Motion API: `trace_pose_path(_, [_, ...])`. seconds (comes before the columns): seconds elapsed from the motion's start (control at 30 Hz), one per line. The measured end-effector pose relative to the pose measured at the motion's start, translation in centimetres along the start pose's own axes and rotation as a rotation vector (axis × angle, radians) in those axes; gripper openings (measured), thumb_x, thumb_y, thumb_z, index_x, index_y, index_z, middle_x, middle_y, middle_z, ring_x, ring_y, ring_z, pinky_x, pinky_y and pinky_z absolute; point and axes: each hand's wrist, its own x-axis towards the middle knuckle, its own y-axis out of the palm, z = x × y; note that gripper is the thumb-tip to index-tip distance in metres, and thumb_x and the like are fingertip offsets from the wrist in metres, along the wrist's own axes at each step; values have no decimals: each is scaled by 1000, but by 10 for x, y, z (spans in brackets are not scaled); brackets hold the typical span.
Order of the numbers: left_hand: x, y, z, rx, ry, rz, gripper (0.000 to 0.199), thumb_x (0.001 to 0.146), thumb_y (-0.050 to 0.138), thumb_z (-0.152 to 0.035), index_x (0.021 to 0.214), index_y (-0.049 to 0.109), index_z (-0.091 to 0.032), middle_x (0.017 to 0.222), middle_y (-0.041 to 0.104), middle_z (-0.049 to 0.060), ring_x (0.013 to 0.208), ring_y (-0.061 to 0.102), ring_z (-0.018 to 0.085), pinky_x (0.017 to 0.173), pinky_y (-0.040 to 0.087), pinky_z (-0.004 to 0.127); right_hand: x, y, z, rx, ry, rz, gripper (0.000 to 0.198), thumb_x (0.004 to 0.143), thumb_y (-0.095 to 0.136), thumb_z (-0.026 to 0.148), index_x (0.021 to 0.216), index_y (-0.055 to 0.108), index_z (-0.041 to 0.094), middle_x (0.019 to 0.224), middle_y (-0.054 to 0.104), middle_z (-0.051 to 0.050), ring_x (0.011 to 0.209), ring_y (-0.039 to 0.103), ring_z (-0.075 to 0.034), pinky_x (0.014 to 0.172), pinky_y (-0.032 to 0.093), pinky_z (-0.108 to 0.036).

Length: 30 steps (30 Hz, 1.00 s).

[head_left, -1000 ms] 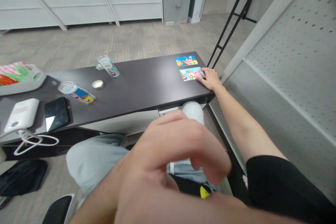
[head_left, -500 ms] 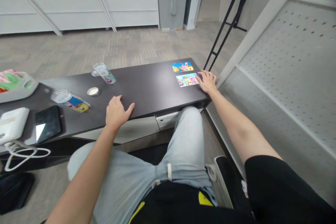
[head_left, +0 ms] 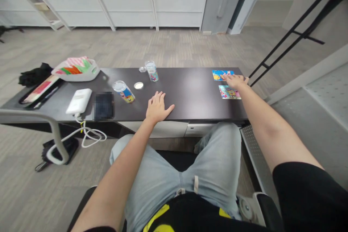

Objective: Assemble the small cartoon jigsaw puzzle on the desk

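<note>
My left hand (head_left: 158,108) lies palm down on the dark desk (head_left: 187,94), thumb spread away from the fingers, holding nothing. At the right end of the desk, my right hand (head_left: 236,81) reaches over the right part of a blue cartoon card (head_left: 218,75), its fingers stretched out. Just below it lies a second cartoon card (head_left: 227,92), partly covered by the hand and wrist. Left of my left hand are a clear cup with a yellow and blue cartoon print (head_left: 125,93), a round lid (head_left: 138,85) and another printed cup (head_left: 152,71).
A white basket (head_left: 89,74) of colourful items stands at the left, near a black tray (head_left: 27,99). A white power bank (head_left: 79,101) with a looped cable (head_left: 94,137) sits beside a blurred dark flat item (head_left: 103,106). Black metal legs (head_left: 288,40) and a perforated panel (head_left: 318,116) border the right.
The view has swung left, showing more of the desk's left side. My right hand has moved from the lower card to the upper one. My left hand stays flat on the desk.
</note>
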Motion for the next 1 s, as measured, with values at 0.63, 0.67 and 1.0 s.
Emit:
trace_pose_path(0.63, [42, 3, 10, -96, 8, -32, 114, 83, 109, -81, 173, 69, -24, 194, 60, 29, 183, 49, 59, 151, 36, 69, -142, 60, 192, 207, -229, 4, 82, 131, 33, 69, 198, 60, 29, 188, 67, -23, 171, 60, -54, 148, 48, -78])
trace_pose_path(0.67, [46, 1, 9, -82, -8, -23, 113, 78, 113, -79, 167, 71, -24, 189, 63, 30, 179, 52, 60, 149, 39, 70, -141, 60, 192, 217, -194, -9, 83, 130, 32, 68, 195, 62, 25, 186, 67, -25, 170, 61, -55, 149, 47, -78])
trace_pose_path(1.0, [88, -18, -9, 3, -55, 164, 134, 53, 122, -84, 156, 71, -16, 164, 78, 33, 162, 67, 61, 145, 42, 79, -135, 62, 195, 214, -168, 15, 78, 130, 36, 72, 185, 70, 28, 181, 71, -23, 169, 62, -54, 148, 49, -72])
